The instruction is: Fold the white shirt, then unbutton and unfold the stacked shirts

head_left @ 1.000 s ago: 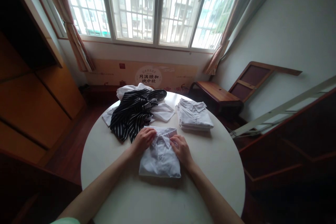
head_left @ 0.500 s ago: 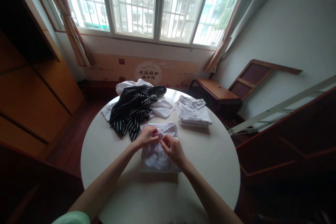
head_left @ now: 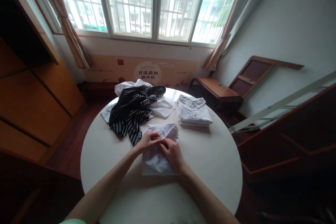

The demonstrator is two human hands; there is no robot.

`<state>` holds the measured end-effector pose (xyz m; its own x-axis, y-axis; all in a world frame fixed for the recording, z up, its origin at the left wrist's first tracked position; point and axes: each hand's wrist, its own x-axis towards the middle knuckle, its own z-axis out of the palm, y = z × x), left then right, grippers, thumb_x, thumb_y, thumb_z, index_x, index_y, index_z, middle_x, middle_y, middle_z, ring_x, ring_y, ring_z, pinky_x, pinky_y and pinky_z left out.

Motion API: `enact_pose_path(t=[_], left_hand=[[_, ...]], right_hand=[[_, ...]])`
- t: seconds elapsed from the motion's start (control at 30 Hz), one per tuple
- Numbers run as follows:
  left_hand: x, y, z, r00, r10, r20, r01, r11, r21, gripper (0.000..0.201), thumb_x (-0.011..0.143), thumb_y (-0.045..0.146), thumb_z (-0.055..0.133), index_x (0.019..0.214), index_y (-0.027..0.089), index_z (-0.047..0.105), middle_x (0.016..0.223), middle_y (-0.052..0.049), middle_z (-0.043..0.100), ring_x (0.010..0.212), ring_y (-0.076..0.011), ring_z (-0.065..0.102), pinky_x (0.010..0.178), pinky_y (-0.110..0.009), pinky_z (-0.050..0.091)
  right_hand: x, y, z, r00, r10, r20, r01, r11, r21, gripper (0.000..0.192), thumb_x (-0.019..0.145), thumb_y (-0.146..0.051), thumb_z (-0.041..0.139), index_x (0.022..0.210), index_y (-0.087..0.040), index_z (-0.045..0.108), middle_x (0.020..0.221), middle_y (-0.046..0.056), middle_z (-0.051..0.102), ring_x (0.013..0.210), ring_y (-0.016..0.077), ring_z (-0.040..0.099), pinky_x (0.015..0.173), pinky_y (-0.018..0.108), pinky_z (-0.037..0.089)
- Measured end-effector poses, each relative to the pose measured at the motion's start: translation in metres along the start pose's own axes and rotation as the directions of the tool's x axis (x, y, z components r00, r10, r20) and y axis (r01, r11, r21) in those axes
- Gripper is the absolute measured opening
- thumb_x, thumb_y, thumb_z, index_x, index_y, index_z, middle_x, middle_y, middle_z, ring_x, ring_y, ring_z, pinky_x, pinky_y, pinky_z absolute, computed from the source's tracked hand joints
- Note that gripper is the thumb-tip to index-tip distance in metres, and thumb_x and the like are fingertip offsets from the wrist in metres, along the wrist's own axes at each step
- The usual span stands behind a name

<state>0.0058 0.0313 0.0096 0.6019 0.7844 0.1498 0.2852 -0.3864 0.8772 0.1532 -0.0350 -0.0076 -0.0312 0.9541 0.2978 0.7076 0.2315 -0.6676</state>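
1. Shirt first: a white folded cotton shirt [head_left: 159, 150] lies on the round cream-white table [head_left: 215, 161], near the middle and a little toward my side.
2. Its long axis runs from me toward the window, and its collar end points away from me, at the window.
3. My left hand [head_left: 147, 141] rests on the shirt's upper left part, fingers curled and pinching the cloth near the collar.
4. My right hand [head_left: 172, 151] lies on the shirt just beside the left one, fingertips meeting it, also nipping the fabric.
5. A crumpled black shirt with thin white stripes [head_left: 131, 112] sits just beyond and to the left, its lower edge close to my left hand.
6. Loose white garments [head_left: 162, 107] lie under and behind the striped one.
7. A neat stack of folded white shirts [head_left: 193, 111] stands to the right of the loose ones, apart from my shirt, collars toward the window.
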Motion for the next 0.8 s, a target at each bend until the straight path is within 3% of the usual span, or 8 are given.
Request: enact_pose_path(t=[0.27,0.57,0.8], left_hand=[[-0.0009,-0.0039,-0.0084,0.991,-0.034,0.132,0.048,0.994,-0.103,0.028,0.076,0.039,0.056,0.078,0.013,0.067,0.071,-0.002,0.063,0.066,-0.0132,0.054,0.058,-0.021,0.042],[-0.003,-0.0028,-0.007,0.989,0.005,0.145,0.008,0.996,-0.094,0.027,0.077,0.037,0.055,0.08,0.013,0.067,0.075,-0.003,0.063,0.069,-0.0133,0.055,0.063,-0.022,0.043],[-0.0031,-0.0001,-0.0016,0.998,0.036,0.047,-0.036,0.999,0.001,0.02,0.076,0.033,0.056,0.079,0.014,0.063,0.074,-0.002,0.062,0.07,-0.0138,0.055,0.064,-0.022,0.042]], right_hand=[[-0.0004,-0.0013,-0.0022,1.0,0.015,-0.021,-0.015,1.0,-0.01,0.028,0.084,-0.035,0.046,0.068,-0.017,0.059,0.067,0.003,0.061,0.059,0.0139,0.053,0.057,0.023,0.037],[-0.0029,-0.0035,-0.0004,0.997,0.032,-0.064,-0.041,0.99,-0.136,0.017,0.077,-0.023,0.048,0.06,-0.018,0.051,0.059,0.001,0.056,0.054,0.0121,0.047,0.053,0.022,0.032],[-0.0029,-0.0019,-0.0008,0.997,0.031,-0.067,-0.039,0.992,-0.122,0.021,0.079,-0.022,0.044,0.059,-0.018,0.049,0.06,0.001,0.056,0.054,0.0125,0.047,0.054,0.023,0.031]])
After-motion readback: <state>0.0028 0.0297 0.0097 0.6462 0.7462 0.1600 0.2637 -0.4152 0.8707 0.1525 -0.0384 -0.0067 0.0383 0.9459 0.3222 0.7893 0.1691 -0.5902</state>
